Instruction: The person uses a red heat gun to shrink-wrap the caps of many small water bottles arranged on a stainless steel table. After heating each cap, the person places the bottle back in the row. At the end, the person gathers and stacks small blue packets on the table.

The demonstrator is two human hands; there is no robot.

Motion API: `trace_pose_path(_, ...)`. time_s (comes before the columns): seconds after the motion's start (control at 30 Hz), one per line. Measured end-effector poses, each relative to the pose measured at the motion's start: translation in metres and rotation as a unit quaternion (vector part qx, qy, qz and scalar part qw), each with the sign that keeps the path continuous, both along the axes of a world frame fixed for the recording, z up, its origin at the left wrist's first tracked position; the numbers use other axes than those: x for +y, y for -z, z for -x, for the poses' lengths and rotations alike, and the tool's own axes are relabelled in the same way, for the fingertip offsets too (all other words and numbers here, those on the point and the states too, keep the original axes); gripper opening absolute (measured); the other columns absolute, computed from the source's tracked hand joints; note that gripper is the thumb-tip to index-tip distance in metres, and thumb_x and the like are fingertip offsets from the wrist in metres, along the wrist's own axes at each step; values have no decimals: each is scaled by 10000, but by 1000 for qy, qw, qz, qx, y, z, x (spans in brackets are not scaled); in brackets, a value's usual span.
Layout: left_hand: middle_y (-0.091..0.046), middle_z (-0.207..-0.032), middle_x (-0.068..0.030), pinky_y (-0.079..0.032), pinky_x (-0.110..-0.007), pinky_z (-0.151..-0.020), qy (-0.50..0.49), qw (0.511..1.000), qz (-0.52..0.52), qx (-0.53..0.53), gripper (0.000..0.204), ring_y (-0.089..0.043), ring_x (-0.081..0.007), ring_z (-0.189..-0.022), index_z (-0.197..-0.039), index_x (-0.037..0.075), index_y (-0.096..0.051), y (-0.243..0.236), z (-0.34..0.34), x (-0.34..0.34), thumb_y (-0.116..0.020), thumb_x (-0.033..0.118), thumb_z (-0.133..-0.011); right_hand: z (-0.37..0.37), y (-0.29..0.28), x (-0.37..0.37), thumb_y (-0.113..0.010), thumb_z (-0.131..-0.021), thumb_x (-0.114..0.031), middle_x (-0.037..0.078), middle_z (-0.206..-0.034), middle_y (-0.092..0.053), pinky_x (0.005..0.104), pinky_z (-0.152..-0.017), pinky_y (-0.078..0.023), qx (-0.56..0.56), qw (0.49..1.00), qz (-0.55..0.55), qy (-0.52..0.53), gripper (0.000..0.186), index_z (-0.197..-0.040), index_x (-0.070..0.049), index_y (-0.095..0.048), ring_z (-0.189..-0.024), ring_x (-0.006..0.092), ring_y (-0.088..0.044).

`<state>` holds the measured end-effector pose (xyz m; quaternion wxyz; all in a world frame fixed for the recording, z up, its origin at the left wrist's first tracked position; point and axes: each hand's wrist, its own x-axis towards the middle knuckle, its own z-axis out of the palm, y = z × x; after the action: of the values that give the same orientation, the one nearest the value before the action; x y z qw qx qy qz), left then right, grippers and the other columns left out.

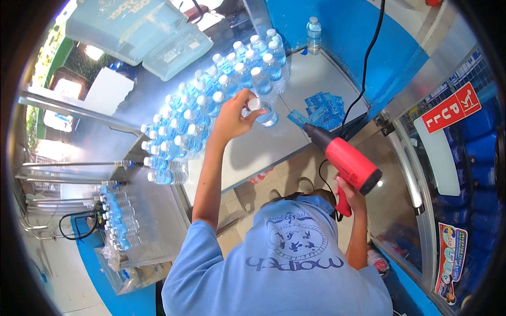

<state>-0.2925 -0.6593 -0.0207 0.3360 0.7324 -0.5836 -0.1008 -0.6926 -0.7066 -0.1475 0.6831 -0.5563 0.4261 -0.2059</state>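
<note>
My left hand (235, 117) pinches a small clear water bottle (270, 120) at its white cap, over the near edge of a white table (258, 152). The fingers partly hide the bottle's upper part. In my right hand (350, 196) is a red heat gun (345, 163), gripped by its handle. Its black nozzle points leftward, toward the held bottle and close to a pile of flat blue plastic labels (324, 110). Several capped bottles (228, 84) stand grouped upright beyond and left of my left hand.
One bottle (314, 36) stands apart at the back by a blue wall. A black cord (373, 47) hangs on the right. Further right is a glass door (400, 168). More bottles (118, 218) stand at lower left, near metal pipes (79, 164). A pale-blue bin (126, 26) stands far left.
</note>
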Motion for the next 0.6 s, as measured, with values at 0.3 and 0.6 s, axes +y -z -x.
trace_pose_path(0.3,-673,-1218,-63,-562,-407,-967,240,970,-5,-34,365,-646,-234,-1136,-1246,83,-614,-80,-34,-166,-764,156,-921,41,12,-3,-668,-990,-224,58,-970,-658,311,-633,-508,-137,983,-26,118,253,-1153,-37,-619,-663,148,-627)
trace_pose_path(0.6,-668,-1183,-137,-543,-478,-895,165,946,-55,-272,350,-644,-393,-1101,-1168,81,-621,-13,-65,-335,-778,119,-858,32,25,-11,-679,-975,-262,56,-749,-617,306,-648,-499,-135,981,-90,107,265,-1076,-22,-630,-674,160,-620)
